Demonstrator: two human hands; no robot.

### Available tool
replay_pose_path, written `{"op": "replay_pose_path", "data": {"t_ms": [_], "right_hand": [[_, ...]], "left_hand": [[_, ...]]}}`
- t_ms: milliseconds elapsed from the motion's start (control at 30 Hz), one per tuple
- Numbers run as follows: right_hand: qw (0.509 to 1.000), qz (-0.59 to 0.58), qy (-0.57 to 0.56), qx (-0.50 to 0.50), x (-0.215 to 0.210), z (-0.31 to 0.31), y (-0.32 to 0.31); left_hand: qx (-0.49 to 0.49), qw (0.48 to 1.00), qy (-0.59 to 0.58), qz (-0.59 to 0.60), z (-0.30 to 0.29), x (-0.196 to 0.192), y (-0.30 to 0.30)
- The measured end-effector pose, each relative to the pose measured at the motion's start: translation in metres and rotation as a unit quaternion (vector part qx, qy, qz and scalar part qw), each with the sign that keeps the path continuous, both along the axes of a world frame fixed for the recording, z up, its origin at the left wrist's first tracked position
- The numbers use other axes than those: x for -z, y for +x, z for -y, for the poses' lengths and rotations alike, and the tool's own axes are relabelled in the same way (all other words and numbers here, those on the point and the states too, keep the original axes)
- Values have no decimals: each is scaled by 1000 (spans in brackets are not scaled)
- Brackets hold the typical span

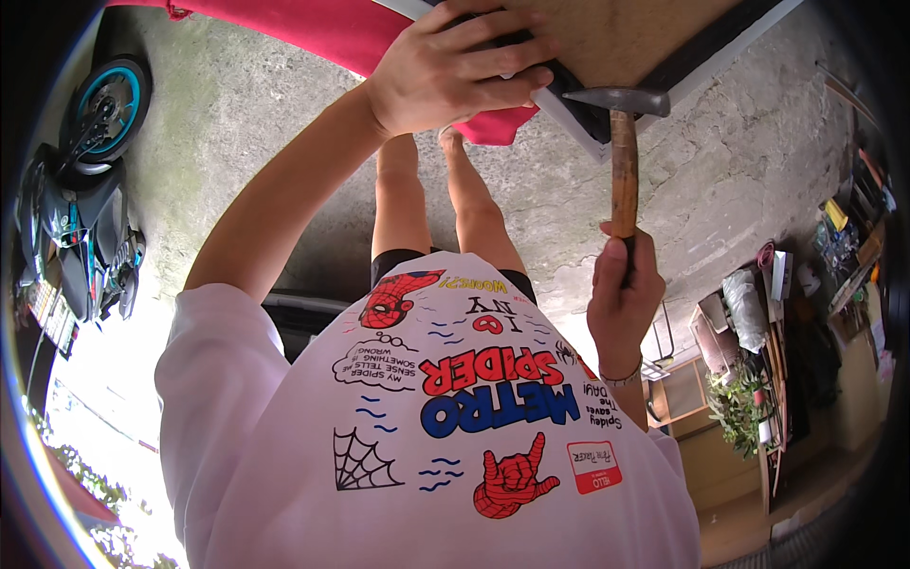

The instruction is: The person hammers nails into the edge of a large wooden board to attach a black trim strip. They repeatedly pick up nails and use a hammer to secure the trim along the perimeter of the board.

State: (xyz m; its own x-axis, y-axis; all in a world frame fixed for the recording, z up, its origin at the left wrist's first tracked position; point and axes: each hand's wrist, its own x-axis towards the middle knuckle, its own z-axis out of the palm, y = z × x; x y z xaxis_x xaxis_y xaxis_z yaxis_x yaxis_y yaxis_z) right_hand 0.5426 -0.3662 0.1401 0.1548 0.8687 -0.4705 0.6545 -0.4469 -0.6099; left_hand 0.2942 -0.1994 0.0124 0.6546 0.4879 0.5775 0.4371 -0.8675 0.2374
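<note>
Nearest the camera is the person's white printed T-shirt (427, 446), filling the lower middle of the view. Just past it, on the right, the right hand (624, 294) is curled tight around the lower end of a wooden handle, fingers pressed together in a full fist, a thin bracelet at the wrist. The claw hammer (621, 142) rises from that fist, its dark steel head level and touching, or just beside, the corner of a framed board (616, 47).

Further up, the left hand (455, 66) lies over the edge of that board, fingers together and curled over the dark rim, bracing it. The board shows a brown face inside a dark border with a pale grey outer strip. A red cloth (313, 28) lies under and behind it.

Judging from this, the stroke would go best with the head kept square to the corner, short and from the wrist, and the bracing fingers kept well back from the striking face, since they sit near it.

Beyond are bare legs on a rough concrete floor (237, 123), a parked scooter (81, 190) far left, cluttered shelves (787, 313) far right
</note>
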Motion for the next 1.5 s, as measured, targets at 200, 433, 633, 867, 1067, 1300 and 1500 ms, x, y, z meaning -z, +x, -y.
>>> {"op": "replay_pose_path", "data": {"t_ms": [200,433,633,867,1067,1300,1500], "right_hand": [[996,-2,86,17,0,-2,-6],[997,-25,48,55,-13,-2,-5],[996,-32,26,75,-15,-7,-3],[999,3,23,29,-6,-4,-5],[981,16,187,51,8,-59,-6],[931,180,310,-73,45,-173,-15],[935,170,287,-124,72,-242,-41]], "left_hand": [[0,1000,-8,3,-1,0,0],[-5,1000,-4,7,1,2,1],[-1,1000,-11,7,1,-4,1],[1,1000,15,27,-2,10,3],[-65,995,-53,49,9,-9,-5],[-207,973,-101,-24,16,-8,-80],[-160,973,-108,-124,-11,-22,-104]]}}
